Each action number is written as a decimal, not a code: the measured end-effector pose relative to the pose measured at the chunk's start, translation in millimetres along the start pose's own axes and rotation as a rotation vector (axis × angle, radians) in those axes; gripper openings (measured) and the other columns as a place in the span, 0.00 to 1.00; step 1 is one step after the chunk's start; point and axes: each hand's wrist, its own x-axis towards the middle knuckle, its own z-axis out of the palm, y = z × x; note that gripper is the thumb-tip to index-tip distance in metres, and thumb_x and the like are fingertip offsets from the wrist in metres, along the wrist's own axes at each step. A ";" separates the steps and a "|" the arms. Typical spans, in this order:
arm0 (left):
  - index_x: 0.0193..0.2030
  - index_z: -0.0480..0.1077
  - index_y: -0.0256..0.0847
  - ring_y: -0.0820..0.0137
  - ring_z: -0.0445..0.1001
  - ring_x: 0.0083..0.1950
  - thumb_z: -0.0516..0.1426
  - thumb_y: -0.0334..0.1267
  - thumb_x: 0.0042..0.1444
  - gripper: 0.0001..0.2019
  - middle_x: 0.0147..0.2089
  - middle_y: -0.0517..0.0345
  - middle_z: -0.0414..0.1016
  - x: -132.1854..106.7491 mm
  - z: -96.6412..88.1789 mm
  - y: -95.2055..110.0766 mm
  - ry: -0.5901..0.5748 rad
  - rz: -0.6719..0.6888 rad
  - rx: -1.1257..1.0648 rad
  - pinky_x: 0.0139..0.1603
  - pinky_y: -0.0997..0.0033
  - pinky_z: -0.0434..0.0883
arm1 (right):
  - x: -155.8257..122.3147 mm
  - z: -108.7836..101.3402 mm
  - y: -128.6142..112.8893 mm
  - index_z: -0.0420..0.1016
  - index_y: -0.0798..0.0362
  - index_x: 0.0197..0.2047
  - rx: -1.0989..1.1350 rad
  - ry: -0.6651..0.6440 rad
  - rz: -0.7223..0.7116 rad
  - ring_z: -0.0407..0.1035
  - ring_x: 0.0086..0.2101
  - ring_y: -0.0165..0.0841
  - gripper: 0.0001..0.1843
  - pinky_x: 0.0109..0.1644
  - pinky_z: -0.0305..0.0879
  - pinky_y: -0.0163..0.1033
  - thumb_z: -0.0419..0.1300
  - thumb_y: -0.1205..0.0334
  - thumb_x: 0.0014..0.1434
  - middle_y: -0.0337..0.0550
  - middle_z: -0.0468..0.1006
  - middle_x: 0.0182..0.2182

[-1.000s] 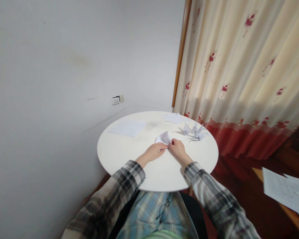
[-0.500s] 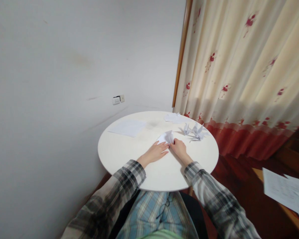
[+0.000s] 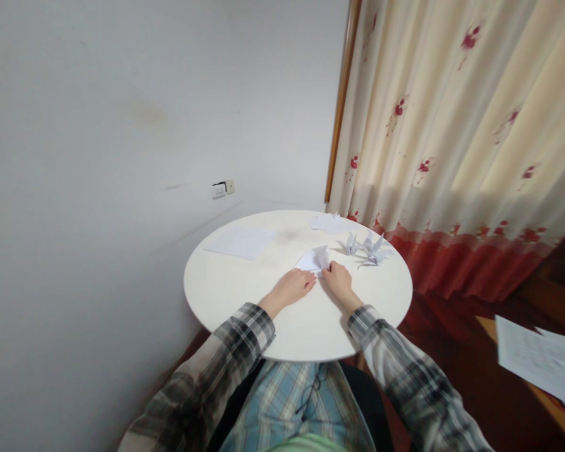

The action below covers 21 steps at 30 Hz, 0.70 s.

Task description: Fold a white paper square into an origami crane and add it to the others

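A partly folded sheet of white paper (image 3: 314, 258) lies on the round white table (image 3: 245, 282), with one flap standing up on its right side. My left hand (image 3: 292, 287) is at the paper's near left edge, its fingers curled together on it; the fingertips are partly hidden. Closed in a pinch, my right hand (image 3: 339, 280) grips the paper's near right corner. Just beyond the right hand stand several folded paper cranes (image 3: 373, 248).
A flat white sheet (image 3: 240, 242) lies at the table's left, and more paper (image 3: 327, 223) is at the far edge. Beyond are a wall with a socket (image 3: 218, 191) and a floral curtain (image 3: 433, 125). Written sheets (image 3: 537, 358) rest on a wooden surface at right.
My left hand's fingers, spread over the paper before, have drawn back toward me and curled in. More of the paper shows now. My right hand stays at its corner.
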 end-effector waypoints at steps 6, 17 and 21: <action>0.30 0.74 0.40 0.67 0.73 0.37 0.47 0.38 0.56 0.15 0.32 0.52 0.77 -1.4 -8.8 4.5 -0.022 -0.139 0.151 0.42 0.70 0.66 | -0.8 -0.6 0.4 0.70 0.56 0.38 -0.010 0.007 0.003 0.70 0.36 0.38 0.14 0.32 0.56 0.35 0.48 0.59 0.56 0.51 0.76 0.35; 0.35 0.75 0.37 0.63 0.74 0.37 0.44 0.41 0.58 0.19 0.34 0.46 0.76 -0.2 -10.2 3.7 0.007 -0.313 0.317 0.40 0.66 0.66 | -0.7 -0.5 0.1 0.70 0.56 0.38 -0.010 0.012 -0.007 0.70 0.36 0.38 0.13 0.31 0.55 0.35 0.49 0.59 0.56 0.50 0.76 0.35; 0.34 0.75 0.36 0.62 0.74 0.37 0.43 0.40 0.59 0.21 0.34 0.44 0.76 0.4 -12.7 4.7 0.008 -0.351 0.330 0.39 0.65 0.66 | -1.1 -0.7 -0.2 0.70 0.56 0.38 -0.007 0.007 -0.001 0.70 0.36 0.37 0.13 0.32 0.56 0.35 0.49 0.59 0.55 0.51 0.76 0.35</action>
